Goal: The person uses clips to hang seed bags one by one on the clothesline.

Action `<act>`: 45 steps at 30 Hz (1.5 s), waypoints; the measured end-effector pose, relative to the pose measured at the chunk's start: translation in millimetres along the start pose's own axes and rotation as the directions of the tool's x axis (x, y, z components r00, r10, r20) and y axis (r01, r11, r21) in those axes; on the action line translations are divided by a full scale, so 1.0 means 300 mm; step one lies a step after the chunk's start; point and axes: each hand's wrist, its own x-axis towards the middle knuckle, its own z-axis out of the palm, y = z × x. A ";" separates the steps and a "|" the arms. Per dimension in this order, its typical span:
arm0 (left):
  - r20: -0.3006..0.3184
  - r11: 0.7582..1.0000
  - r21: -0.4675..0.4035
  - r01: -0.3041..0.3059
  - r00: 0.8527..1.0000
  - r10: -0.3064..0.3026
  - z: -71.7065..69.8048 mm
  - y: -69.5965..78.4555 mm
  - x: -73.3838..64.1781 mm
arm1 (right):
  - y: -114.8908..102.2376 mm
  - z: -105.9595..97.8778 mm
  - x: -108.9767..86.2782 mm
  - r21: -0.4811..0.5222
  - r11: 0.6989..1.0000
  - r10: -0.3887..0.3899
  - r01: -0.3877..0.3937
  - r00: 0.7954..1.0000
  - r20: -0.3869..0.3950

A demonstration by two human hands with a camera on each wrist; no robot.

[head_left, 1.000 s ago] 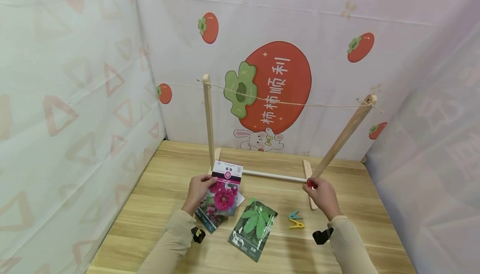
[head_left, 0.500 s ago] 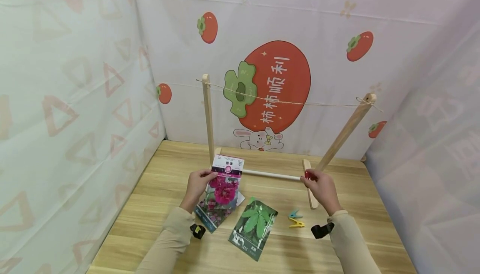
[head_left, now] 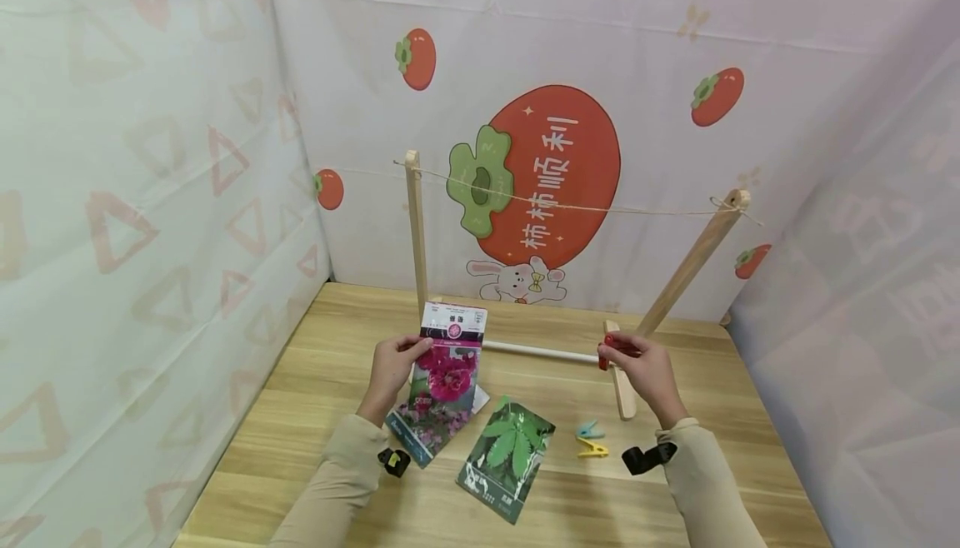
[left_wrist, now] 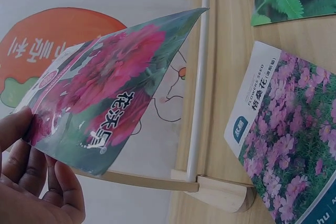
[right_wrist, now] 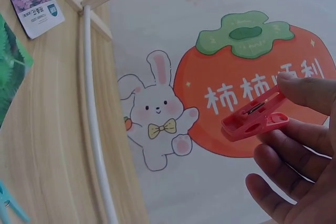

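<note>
My left hand [head_left: 392, 371] pinches a seed packet [head_left: 448, 377] with magenta flowers by its side edge, holding it up over the table. Between thumb and fingers of my right hand [head_left: 643, 371] is a red clothespin [right_wrist: 254, 116], its handles toward the hand and its nose pointing away. Under the held packet lies a second seed packet [left_wrist: 291, 145] with small pink flowers. A green-leaf seed packet [head_left: 507, 458] lies between the two arms. Behind both hands stands a wooden frame with two posts [head_left: 417, 236], and a thin string [head_left: 600, 208] runs between their tops.
A blue clothespin [head_left: 590, 430] and a yellow clothespin [head_left: 592, 448] lie on the wooden table [head_left: 300, 440] right of the green packet. A white rod [head_left: 543, 351] joins the frame's feet low down. Printed cloth walls [head_left: 360, 240] stand at the back and sides.
My left hand has lifted the magenta-flower packet slightly up and away. The right hand has raised the red clothespin and shifted it a little left.
</note>
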 end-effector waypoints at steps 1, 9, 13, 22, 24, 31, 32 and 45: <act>-0.002 1.000 -0.001 0.000 1.000 0.000 -0.001 0.004 0.000 | 0.000 0.000 0.001 0.009 1.000 0.001 -0.001 1.000 -0.002; -0.025 0.999 -0.034 -0.018 1.000 0.017 -0.012 0.036 0.007 | -0.020 0.000 0.007 0.022 0.999 -0.034 0.034 0.999 0.006; -0.033 0.998 -0.047 -0.028 0.999 0.027 -0.017 0.053 0.014 | -0.043 0.001 0.013 0.016 0.999 -0.044 0.044 0.999 0.016; -0.036 0.997 -0.067 -0.044 0.998 0.042 -0.028 0.107 0.038 | -0.112 0.007 0.041 0.017 0.995 -0.096 0.095 0.995 0.022; -0.037 0.995 -0.077 -0.058 0.998 0.056 -0.030 0.123 0.043 | -0.131 0.007 0.048 0.021 0.993 -0.116 0.116 0.993 0.019; -0.060 0.982 -0.131 -0.137 0.990 0.130 -0.039 0.188 0.047 | -0.195 0.010 0.069 0.048 0.984 -0.170 0.169 0.985 0.031; -0.062 0.980 -0.137 -0.148 0.988 0.140 -0.041 0.197 0.048 | -0.206 0.011 0.072 0.051 0.983 -0.177 0.176 0.984 0.031; -0.081 0.966 -0.167 -0.200 0.979 0.188 -0.063 0.266 0.068 | -0.344 0.012 0.115 0.111 0.966 -0.242 0.234 0.968 0.062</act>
